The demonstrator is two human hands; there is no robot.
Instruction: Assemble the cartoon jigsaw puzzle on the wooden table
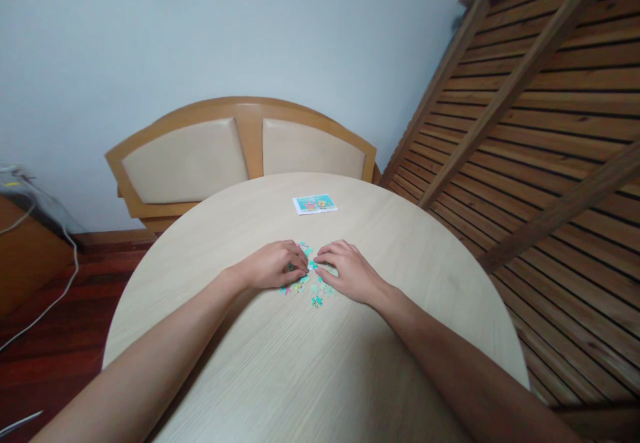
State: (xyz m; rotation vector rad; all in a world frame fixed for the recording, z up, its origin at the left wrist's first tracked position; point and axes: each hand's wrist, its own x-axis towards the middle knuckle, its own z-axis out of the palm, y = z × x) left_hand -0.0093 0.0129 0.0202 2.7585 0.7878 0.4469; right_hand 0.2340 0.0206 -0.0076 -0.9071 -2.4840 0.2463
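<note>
Small teal jigsaw puzzle pieces [317, 302], some with pink and yellow bits, lie in a loose heap at the middle of the round table. From the left, my left hand [280, 264] rests over the heap's edge, fingers bent and a gap between thumb and fingers. Opposite it, my right hand [347, 270] reaches in with its fingers apart and slightly curved, close to the pieces. Neither hand visibly grips a piece, though the fingers and palms hide part of the heap. Beyond the hands lies a flat picture card [315, 204] with a pink and a yellow figure on teal.
The pale wooden table [240, 376] has a curved edge. Behind it, against the wall, stands a padded wooden headboard [250, 138]. A slatted wooden frame [540, 163] leans at the right. White cables [75, 263] hang at the left above a dark red floor.
</note>
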